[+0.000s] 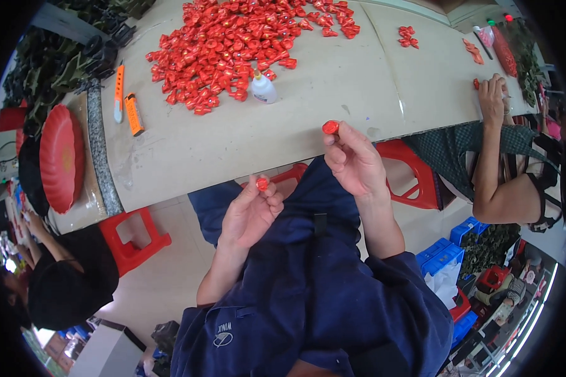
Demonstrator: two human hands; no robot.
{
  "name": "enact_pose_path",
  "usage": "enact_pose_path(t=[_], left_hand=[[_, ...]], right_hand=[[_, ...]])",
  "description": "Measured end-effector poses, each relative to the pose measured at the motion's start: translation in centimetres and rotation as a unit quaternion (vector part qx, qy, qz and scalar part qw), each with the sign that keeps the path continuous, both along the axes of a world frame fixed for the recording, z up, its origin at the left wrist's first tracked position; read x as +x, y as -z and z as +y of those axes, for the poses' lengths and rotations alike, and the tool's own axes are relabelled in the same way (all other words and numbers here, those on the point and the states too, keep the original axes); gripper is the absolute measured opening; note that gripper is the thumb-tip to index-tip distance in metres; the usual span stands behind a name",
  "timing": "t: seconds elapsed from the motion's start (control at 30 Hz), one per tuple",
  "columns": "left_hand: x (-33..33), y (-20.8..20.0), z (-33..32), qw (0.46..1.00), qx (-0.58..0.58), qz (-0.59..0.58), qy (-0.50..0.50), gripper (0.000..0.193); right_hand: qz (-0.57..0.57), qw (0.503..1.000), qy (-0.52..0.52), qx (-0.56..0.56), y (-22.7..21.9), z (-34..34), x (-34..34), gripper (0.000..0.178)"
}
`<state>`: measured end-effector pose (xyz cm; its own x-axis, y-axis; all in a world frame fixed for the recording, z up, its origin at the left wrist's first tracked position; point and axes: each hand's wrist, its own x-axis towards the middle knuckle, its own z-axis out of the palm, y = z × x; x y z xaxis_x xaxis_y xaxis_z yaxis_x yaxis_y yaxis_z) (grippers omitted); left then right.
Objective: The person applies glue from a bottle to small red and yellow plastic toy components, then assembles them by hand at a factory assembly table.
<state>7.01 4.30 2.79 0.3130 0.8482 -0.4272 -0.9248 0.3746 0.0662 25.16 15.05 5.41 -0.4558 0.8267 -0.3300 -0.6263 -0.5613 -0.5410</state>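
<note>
My left hand [253, 213] is raised over my lap, its fingers pinching a small shiny red piece [262, 184] with a rounded, faceted look. Further right and higher, at the table's front edge, my right hand [357, 162] grips another small red piece [331, 127] between thumb and fingertips. The two pieces are apart. On the table beyond lies a large heap of similar red pieces [233, 47]. A small white squeeze bottle [263, 89] with a narrow tip stands at the heap's near edge. What exactly the red pieces are, I cannot tell.
An orange utility knife [119, 94] and an orange box [134, 114] lie at the table's left. A red scalloped tray [63, 158] is further left. A co-worker's hand [493, 100] is at the right end, beyond a small red cluster [407, 38]. Red stools [135, 239] flank me.
</note>
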Motion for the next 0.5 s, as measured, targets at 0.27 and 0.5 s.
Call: enact_pose_path(t=[0.27,0.5], left_hand=[[-0.1,0.5,-0.1,1.0,0.015,-0.004,-0.008,0.016],[0.0,0.5,-0.2,1.0,0.02,-0.003,-0.004,0.019]], right_hand=[[-0.007,1.0,-0.025,0.013,-0.2,0.4,0.4,0.023],[-0.168,0.974,-0.01,0.154,-1.1,1.9,0.2,0.019]])
